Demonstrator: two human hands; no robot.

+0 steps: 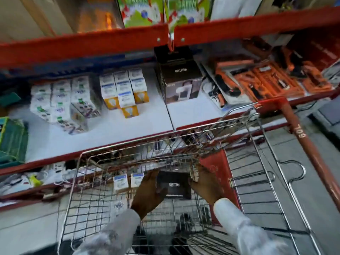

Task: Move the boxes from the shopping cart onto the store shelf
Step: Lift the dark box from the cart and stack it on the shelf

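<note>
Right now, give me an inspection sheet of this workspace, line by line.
Surface: white store shelf with red edge, bare at the front.
Job's things: black printed cardboard box inside the wire shopping cart; two small white-and-blue boxes beside it.
Clutter: white and yellow bulb boxes, a tall black carton, orange tool kits on the shelf.
Hands: left hand and right hand grip the black box on opposite sides.
Cables: nothing seen.
Surroundings: red upper shelf beam, grey floor.
</note>
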